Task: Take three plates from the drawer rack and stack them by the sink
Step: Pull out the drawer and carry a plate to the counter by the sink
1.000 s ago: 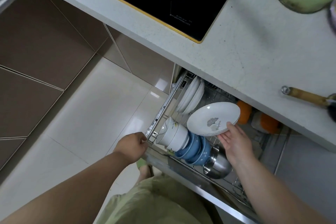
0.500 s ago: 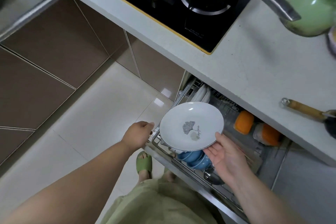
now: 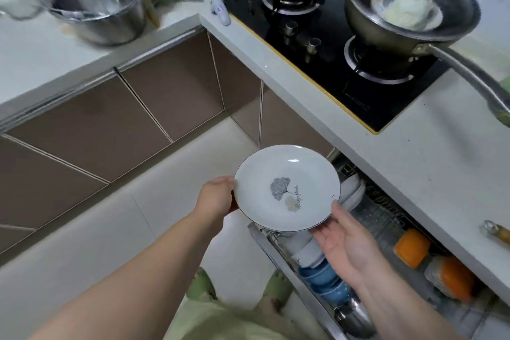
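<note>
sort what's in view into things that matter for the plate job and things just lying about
For the job: leaf-print plate, held at its rim by the left hand and the right hand; drawer rack, pulled open; white plates standing in it.
Just lying about: wok on the hob; steel pot; blue bowls and orange containers in the rack.

One plate out of the rack, held in both hands.
White round plate (image 3: 287, 188), thin dark rim, grey ginkgo-leaf print with script at centre. Face up, roughly level, off the counter: just out from its front edge, near the inner corner. Left hand (image 3: 216, 197) grips the left rim; right hand (image 3: 342, 240) has fingers underneath, thumb on the lower-right rim. Drawer rack (image 3: 383, 210), wire, pulled out from under the front edge. More white plates (image 3: 352, 190) stand on edge at its corner-side end.
</note>
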